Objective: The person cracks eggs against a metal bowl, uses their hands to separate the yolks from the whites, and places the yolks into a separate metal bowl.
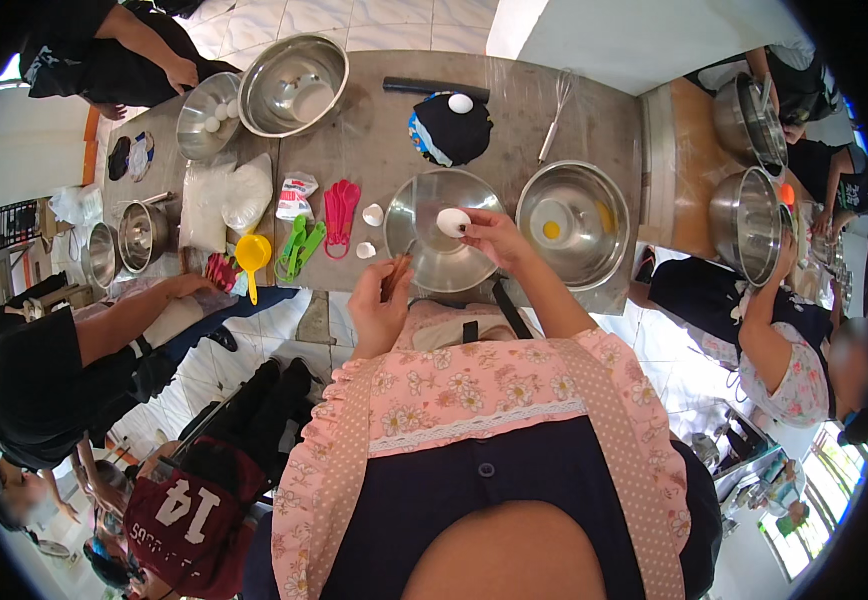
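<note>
My right hand point(495, 238) holds a white egg point(452, 223) over a wide stainless steel mixing bowl point(445, 271). A thin utensil point(408, 249) is gripped in my left hand point(381, 300), near the bowl's left rim; its kind is mostly hidden by my fingers. To the right stands a deeper steel bowl point(605, 259) with an egg yolk point(551, 229) at its bottom and a second yellow patch by its wall. Two broken eggshell pieces, an upper one point(373, 215) and a lower one point(365, 250), lie left of the wide bowl.
Behind the bowl, another white egg point(460, 103) rests on a black cloth point(458, 131). A whisk point(556, 116) lies at the back right. Pink measuring spoons point(340, 214), green ones point(299, 247) and a yellow cup point(254, 253) are leftward. A co-worker's arm point(133, 315) reaches in from the left.
</note>
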Available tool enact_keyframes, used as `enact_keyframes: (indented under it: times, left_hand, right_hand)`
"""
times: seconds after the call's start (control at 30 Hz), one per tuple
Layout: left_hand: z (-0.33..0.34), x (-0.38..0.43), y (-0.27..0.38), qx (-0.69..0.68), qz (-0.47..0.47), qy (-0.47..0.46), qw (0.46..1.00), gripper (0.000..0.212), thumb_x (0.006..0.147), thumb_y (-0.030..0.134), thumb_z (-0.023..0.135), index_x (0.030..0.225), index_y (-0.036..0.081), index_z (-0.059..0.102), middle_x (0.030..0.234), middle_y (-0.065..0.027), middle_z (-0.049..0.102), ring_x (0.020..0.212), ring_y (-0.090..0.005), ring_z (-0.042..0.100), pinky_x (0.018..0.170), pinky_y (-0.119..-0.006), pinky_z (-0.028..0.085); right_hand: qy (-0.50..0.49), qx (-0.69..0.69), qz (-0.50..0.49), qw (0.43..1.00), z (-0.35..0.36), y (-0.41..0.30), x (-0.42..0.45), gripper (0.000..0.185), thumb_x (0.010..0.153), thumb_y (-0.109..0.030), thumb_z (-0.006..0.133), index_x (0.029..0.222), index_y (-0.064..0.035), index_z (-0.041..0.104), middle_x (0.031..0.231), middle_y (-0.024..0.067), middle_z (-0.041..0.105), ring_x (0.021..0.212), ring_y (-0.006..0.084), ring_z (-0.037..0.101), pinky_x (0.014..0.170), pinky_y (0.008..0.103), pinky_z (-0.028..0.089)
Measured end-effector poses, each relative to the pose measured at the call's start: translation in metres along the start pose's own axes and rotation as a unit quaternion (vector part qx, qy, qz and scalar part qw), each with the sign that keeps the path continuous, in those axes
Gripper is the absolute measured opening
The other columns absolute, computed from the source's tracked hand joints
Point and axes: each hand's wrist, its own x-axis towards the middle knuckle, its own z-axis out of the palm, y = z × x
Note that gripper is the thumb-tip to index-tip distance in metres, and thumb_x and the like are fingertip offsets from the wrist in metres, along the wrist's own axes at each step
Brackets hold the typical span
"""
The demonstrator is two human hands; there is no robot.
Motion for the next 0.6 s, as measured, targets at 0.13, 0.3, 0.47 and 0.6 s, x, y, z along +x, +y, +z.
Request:
enact_keyframes:
  times: [0.13, 0.3, 0.47, 0.6]
  left_hand:
    - [0.001, -0.006, -0.015, 0.070, -0.047, -0.093, 0.992, 0.021, 0.077, 0.008, 0.072, 0.088, 0.000, 0.056, 0.080, -0.0119, 0.064, 0.065, -0.0144, 0.061, 0.057, -0.027, 0.048]
    - [0.001, 0.019, -0.020, 0.008, -0.071, -0.029, 0.997, 0.021, 0.076, 0.011, 0.073, 0.086, 0.001, 0.056, 0.073, -0.0097, 0.063, 0.060, -0.0160, 0.059, 0.056, -0.029, 0.047]
    - [0.014, 0.086, -0.066, 0.117, -0.089, -0.066, 0.987, 0.028, 0.075, 0.019, 0.075, 0.084, 0.001, 0.056, 0.067, -0.0084, 0.061, 0.061, -0.0146, 0.060, 0.056, -0.029, 0.047]
    - [0.039, 0.133, -0.156, 0.013, -0.194, -0.151, 0.969, 0.027, 0.075, 0.018, 0.075, 0.084, 0.000, 0.056, 0.068, -0.0068, 0.062, 0.062, -0.0124, 0.060, 0.055, -0.026, 0.047]
  right_hand:
    - [-0.014, 0.006, 0.005, 1.000, 0.005, -0.005, 0.001, 0.048, 0.078, -0.001, 0.068, 0.123, 0.0044, 0.051, 0.119, 0.0119, 0.058, 0.109, 0.0207, 0.056, 0.094, 0.0341, 0.045]
    - [-0.019, 0.002, 0.001, 1.000, 0.001, -0.007, 0.002, 0.052, 0.075, -0.002, 0.070, 0.123, 0.0048, 0.051, 0.118, 0.0127, 0.058, 0.109, 0.0211, 0.056, 0.095, 0.0344, 0.045]
    - [0.001, -0.051, -0.007, 0.999, -0.010, -0.006, 0.002, 0.052, 0.074, 0.002, 0.068, 0.124, 0.0037, 0.052, 0.117, 0.0114, 0.059, 0.106, 0.0188, 0.057, 0.095, 0.0311, 0.044]
    - [0.008, -0.121, -0.020, 0.992, -0.005, -0.007, 0.004, 0.051, 0.073, 0.004, 0.067, 0.122, 0.0020, 0.055, 0.118, 0.0096, 0.059, 0.105, 0.0173, 0.057, 0.095, 0.0292, 0.043]
